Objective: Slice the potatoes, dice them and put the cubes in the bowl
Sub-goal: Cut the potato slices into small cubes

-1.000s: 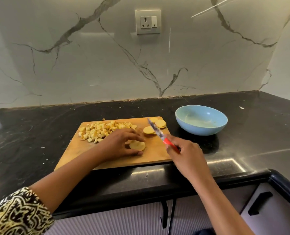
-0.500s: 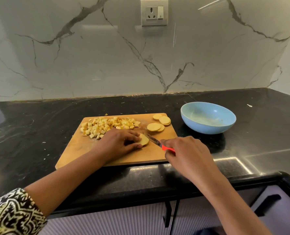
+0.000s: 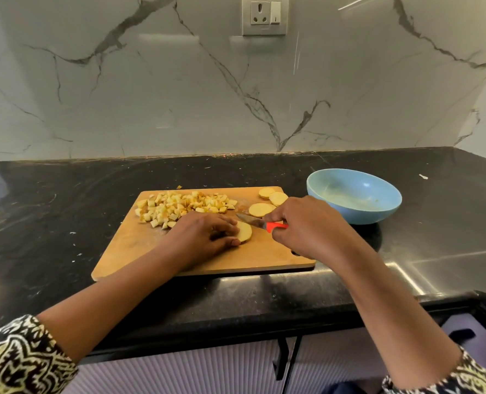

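Knife [image 3: 253, 221] is down from its raised spot, blade now at the slice [image 3: 245, 231] on the board [image 3: 179, 260]. My left hand [image 3: 204, 237] pins that slice with curled fingers, and my right hand [image 3: 307, 226] has its grip clamped on the red handle. Dicing resumes. The cubes [image 3: 185, 207] are piled on the board, none in the bowl [image 3: 355, 214] yet.

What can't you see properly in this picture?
All in the head view:
- Slice: its left part is hidden under the left hand.
- Knife: most of the red handle is inside the right hand; whether the blade touches the slice is unclear.
- Socket: its top is cut off by the picture's upper edge.
- Bowl: pale smears inside are too faint to identify.
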Demonstrator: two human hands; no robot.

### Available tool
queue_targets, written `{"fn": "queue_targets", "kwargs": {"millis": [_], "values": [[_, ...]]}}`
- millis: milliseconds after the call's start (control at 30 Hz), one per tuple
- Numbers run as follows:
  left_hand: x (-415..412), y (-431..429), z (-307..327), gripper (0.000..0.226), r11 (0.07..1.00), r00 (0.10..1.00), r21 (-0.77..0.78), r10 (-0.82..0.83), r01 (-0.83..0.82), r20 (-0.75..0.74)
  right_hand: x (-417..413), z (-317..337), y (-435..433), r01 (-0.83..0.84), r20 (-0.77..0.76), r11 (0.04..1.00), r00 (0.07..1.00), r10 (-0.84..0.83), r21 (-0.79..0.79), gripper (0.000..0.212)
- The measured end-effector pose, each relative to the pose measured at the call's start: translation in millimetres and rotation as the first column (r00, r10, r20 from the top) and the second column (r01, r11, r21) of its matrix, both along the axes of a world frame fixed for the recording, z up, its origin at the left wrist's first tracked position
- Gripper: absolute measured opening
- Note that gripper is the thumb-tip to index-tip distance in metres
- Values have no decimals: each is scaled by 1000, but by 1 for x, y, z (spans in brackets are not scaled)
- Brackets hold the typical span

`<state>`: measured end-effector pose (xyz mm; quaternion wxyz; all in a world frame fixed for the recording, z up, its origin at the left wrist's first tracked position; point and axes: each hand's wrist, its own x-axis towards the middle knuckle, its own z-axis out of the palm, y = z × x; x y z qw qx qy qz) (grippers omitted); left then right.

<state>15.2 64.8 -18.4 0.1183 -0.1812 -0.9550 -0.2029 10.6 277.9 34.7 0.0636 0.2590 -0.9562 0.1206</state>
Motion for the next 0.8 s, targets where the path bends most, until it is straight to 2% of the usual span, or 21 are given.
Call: {"fn": "queue_targets", "kwargs": {"millis": [200, 333, 433, 567, 667, 800], "values": [[0, 1, 0, 33, 997, 999, 63, 33, -34, 16, 5, -10, -7, 14, -35, 999, 999, -13, 34, 35], [-1, 1, 1, 34, 998, 999, 61, 31, -33, 26, 9, -17, -14, -14, 8, 999, 1000, 14, 48, 34], [-1, 2, 2, 33, 997, 999, 66, 42, -44, 29, 21, -21, -5, -6, -13, 994, 1000, 8, 113, 28], [1, 1, 0, 33, 997, 999, 74, 32, -34, 24, 41, -13, 17, -32, -42, 990, 998, 38, 139, 36], [1, 1, 0, 33, 997, 999, 78, 28, -30, 21, 50, -2, 25, -43, -22, 982, 999, 48, 184, 33], [4, 1, -1, 30, 996, 999, 80, 30, -29, -13, 51, 7, 29, -47, -19, 989, 999, 50, 143, 36]]}}
